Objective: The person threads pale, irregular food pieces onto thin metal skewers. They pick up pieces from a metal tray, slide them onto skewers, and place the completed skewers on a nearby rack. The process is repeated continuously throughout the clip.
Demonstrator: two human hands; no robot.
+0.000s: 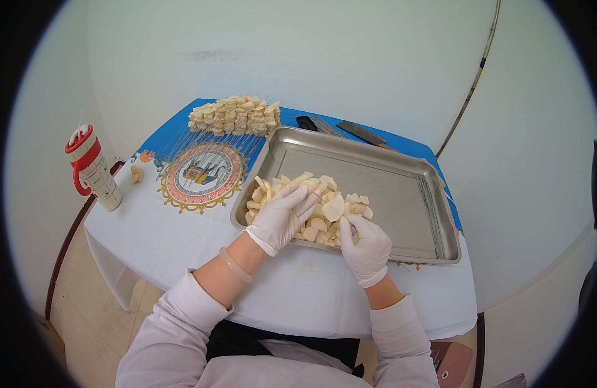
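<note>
My left hand (285, 213), in a white glove, has its fingers closed around pale sliced pieces, possibly potato, over a steel tray (376, 160). A thin metal skewer runs from them towards my gloved right hand (366, 245), which pinches it; its far end sticks out past the wrist. Close to my right fingertips is a large pale slice (333, 208). Loose cut pieces (319, 224) heap in the tray's left part, below both hands. Bare metal skewers (429, 216) lie along the tray's right side. Behind the tray at the left, filled skewers (234, 116) are stacked.
Beyond the tray lie a cleaver (361, 132), a bundle of thin skewers (327, 127) and a black object (306, 123). A red-and-white bottle (93, 169) stands at the table's left edge, near a few pale pieces (136, 174). A wall rises behind the cloth-covered table (191, 242).
</note>
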